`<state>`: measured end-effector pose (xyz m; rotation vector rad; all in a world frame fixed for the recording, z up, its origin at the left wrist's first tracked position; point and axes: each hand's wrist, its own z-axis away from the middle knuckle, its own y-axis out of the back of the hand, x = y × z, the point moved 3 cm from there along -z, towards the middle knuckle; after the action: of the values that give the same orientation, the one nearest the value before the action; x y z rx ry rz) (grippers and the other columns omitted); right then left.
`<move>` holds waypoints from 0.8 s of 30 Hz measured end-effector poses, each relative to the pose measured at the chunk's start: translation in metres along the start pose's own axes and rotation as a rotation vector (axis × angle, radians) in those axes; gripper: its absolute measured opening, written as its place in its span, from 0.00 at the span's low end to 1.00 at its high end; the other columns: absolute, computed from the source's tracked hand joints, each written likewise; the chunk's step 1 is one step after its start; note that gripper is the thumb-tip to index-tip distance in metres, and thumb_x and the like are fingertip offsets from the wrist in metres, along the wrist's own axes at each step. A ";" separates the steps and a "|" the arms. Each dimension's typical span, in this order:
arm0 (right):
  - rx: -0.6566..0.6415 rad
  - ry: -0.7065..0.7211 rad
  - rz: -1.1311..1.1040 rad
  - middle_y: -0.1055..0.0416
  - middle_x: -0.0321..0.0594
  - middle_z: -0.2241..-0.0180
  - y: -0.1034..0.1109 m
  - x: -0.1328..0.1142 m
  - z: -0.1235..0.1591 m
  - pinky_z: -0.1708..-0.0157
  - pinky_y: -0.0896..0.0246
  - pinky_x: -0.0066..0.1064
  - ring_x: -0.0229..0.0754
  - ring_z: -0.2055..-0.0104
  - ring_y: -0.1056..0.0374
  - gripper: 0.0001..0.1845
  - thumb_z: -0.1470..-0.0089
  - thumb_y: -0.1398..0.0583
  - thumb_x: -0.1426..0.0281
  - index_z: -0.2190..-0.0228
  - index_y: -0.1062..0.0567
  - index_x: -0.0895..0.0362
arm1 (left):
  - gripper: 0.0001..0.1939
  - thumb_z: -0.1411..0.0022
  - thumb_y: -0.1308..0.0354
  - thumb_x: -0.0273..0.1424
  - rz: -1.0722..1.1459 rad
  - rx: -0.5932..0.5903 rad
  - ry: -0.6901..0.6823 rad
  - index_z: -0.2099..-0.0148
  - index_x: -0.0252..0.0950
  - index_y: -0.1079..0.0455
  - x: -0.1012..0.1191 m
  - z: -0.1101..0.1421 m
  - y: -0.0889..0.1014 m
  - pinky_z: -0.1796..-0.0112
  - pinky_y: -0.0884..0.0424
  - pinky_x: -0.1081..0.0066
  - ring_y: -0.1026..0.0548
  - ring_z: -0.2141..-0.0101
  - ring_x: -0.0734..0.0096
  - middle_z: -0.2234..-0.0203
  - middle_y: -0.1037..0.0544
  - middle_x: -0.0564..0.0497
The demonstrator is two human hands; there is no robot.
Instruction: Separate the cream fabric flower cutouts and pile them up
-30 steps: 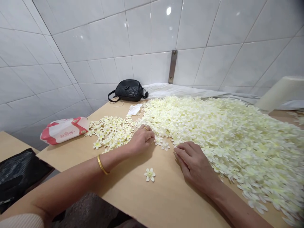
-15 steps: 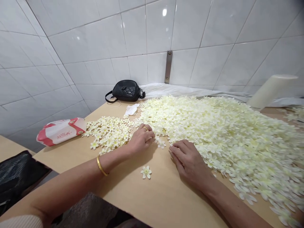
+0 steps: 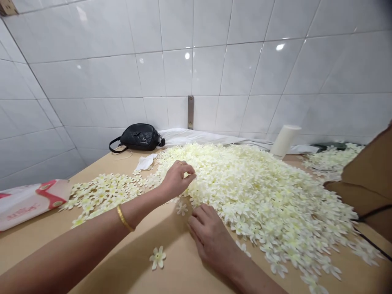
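My left hand [image 3: 179, 178], with a gold bangle at its wrist, is raised over the near edge of a large heap of cream-white artificial flowers [image 3: 260, 192]. Its thumb and fingers are drawn together in a pinch; whatever is between the tips does not show. On the tabletop by the heap rests my right hand [image 3: 211, 230], fingers curled and pressed together, their tips hidden from view. One loose flower [image 3: 181, 208] lies just beyond its fingertips. Another single flower [image 3: 157, 257] with a yellowish centre lies face up nearer to me. A smaller spread of flowers [image 3: 101, 194] lies left of my left forearm.
A red and white packet [image 3: 33, 203] lies at the table's left. Behind are a black bag [image 3: 139, 136], a crumpled white tissue [image 3: 145, 162] and a tilted white cone [image 3: 284, 141]. Something brown [image 3: 367, 179] rises at the right, near more flowers. A tiled wall bounds the back.
The view has swung right and up, bringing the brown item at the right into sight. My left hand has lifted from the tabletop toward the heap. My right hand still rests on the table.
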<state>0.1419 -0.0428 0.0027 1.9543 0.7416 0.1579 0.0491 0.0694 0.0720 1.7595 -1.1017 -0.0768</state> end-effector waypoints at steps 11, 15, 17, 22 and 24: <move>0.011 0.049 -0.007 0.37 0.42 0.71 0.001 0.002 0.002 0.67 0.47 0.34 0.41 0.66 0.45 0.08 0.53 0.48 0.81 0.76 0.35 0.58 | 0.11 0.47 0.47 0.31 -0.078 0.021 -0.025 0.60 0.36 0.29 0.016 -0.074 -0.017 0.61 0.36 0.65 0.35 0.62 0.63 0.68 0.28 0.47; -0.007 0.065 -0.009 0.38 0.42 0.71 -0.002 0.004 0.003 0.67 0.48 0.34 0.42 0.66 0.45 0.07 0.52 0.47 0.80 0.76 0.35 0.58 | 0.09 0.44 0.50 0.30 -0.209 0.022 -0.109 0.69 0.35 0.29 -0.005 -0.029 0.004 0.60 0.37 0.65 0.36 0.62 0.64 0.70 0.28 0.47; -0.016 0.074 -0.012 0.38 0.42 0.72 -0.005 0.003 0.003 0.68 0.48 0.34 0.42 0.67 0.45 0.07 0.51 0.47 0.80 0.76 0.35 0.58 | 0.11 0.42 0.52 0.30 -0.268 -0.008 -0.128 0.71 0.35 0.30 -0.016 -0.003 0.014 0.61 0.37 0.65 0.36 0.63 0.64 0.73 0.29 0.47; -0.048 0.068 -0.019 0.38 0.42 0.72 -0.008 -0.002 0.001 0.68 0.49 0.33 0.41 0.67 0.45 0.06 0.52 0.47 0.80 0.76 0.35 0.58 | 0.10 0.43 0.52 0.27 -0.285 -0.008 -0.211 0.69 0.34 0.30 -0.019 0.022 0.014 0.62 0.36 0.66 0.37 0.64 0.65 0.72 0.30 0.46; -0.053 0.051 -0.016 0.37 0.42 0.71 -0.009 -0.002 0.000 0.67 0.48 0.34 0.41 0.66 0.45 0.06 0.52 0.47 0.80 0.76 0.35 0.58 | 0.10 0.43 0.53 0.26 -0.285 -0.029 -0.296 0.66 0.34 0.30 -0.005 0.014 0.002 0.62 0.36 0.66 0.38 0.62 0.64 0.70 0.30 0.45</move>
<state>0.1362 -0.0414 -0.0043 1.8996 0.7791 0.2162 0.0378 0.0628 0.0646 1.9093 -1.0406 -0.5398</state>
